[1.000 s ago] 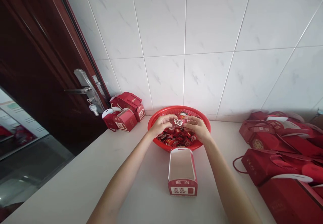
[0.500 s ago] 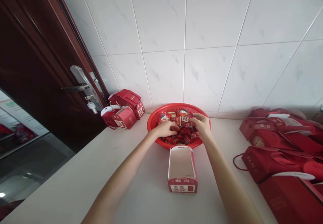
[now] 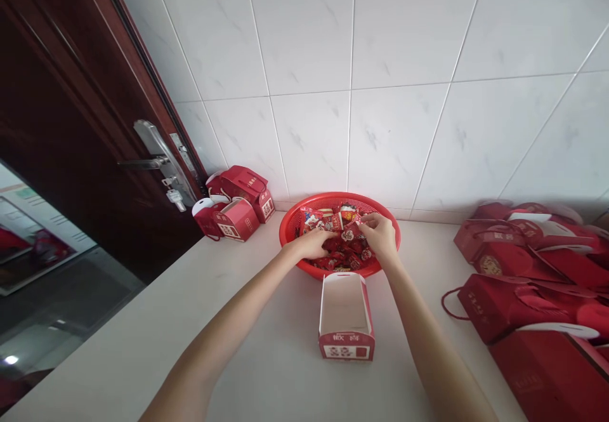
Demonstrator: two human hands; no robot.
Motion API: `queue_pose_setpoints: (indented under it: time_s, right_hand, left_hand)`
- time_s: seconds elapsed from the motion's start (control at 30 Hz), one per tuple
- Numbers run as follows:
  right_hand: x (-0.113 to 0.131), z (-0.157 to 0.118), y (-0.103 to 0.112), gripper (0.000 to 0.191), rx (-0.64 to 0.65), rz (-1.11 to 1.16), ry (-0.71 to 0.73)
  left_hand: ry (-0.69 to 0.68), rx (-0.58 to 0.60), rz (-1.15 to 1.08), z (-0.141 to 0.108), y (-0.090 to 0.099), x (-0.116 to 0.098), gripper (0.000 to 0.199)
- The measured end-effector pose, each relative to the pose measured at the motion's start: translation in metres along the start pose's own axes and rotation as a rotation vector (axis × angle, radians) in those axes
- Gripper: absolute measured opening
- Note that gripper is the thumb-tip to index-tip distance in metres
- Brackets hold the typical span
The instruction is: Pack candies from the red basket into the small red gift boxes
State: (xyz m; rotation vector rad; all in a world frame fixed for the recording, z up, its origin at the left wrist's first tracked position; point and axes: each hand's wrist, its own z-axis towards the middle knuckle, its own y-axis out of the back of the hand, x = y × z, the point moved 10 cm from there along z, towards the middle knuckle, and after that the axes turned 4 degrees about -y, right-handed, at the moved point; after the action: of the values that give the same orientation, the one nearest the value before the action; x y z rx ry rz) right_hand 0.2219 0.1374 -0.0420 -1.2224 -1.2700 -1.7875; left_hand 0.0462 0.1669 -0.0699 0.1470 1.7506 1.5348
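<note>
A red plastic basket (image 3: 288,219) full of red-wrapped sweets (image 3: 335,258) stands against the tiled wall. Over its left part is my left hand (image 3: 314,243), its fingers down among the sweets; whether they grip one is hidden. At the right side of the basket my right hand (image 3: 379,233) has its thumb and fingers pinched together on a red-wrapped sweet (image 3: 353,233). Just in front of the basket, between my forearms, an open red and white box (image 3: 345,311) lies on the white table (image 3: 266,358); its inside shows no sweets.
Several red gift boxes (image 3: 238,219) sit at the table's back left corner, near a dark door with a metal handle (image 3: 159,155). Many more red boxes (image 3: 504,308) are piled along the right side, one with a cord loop sticking out to the left.
My right hand has closed more at the fingertips and tilted slightly. My left hand has shifted a little deeper into the sweets. The view has moved slightly.
</note>
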Motion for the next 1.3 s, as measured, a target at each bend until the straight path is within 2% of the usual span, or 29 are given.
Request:
queue_pose_setpoints:
  time_s: [0.2, 0.37, 0.6, 0.73, 0.93, 1.07, 1.3]
  right_hand:
    - [0.012, -0.008, 0.003, 0.018, -0.040, -0.320, -0.007]
    - [0.017, -0.017, -0.008, 0.022, 0.003, -0.593, -0.029]
    - [0.011, -0.024, -0.037, 0.021, 0.282, -0.796, 0.023]
    - [0.011, -0.031, -0.052, 0.030, 0.448, -0.855, 0.130]
    - [0.016, -0.040, -0.060, 0.024, 0.625, -0.834, 0.293]
    - [0.018, -0.038, -0.051, 0.022, 0.612, -0.772, 0.329]
    - [0.015, -0.031, -0.036, 0.018, 0.452, -0.682, 0.283]
  left_hand:
    - [0.007, 0.020, 0.002, 0.005, -0.005, 0.009, 0.067]
    - [0.001, 0.034, -0.002, 0.008, -0.005, 0.010, 0.052]
    - [0.067, 0.026, 0.053, 0.008, -0.002, 0.012, 0.036]
    - [0.121, 0.047, 0.087, 0.006, -0.003, 0.015, 0.027]
    - [0.182, 0.049, 0.027, 0.016, -0.009, 0.027, 0.025]
    - [0.194, -0.045, -0.084, 0.018, -0.005, 0.030, 0.027]
    - [0.192, -0.211, -0.233, 0.012, 0.011, 0.027, 0.021]
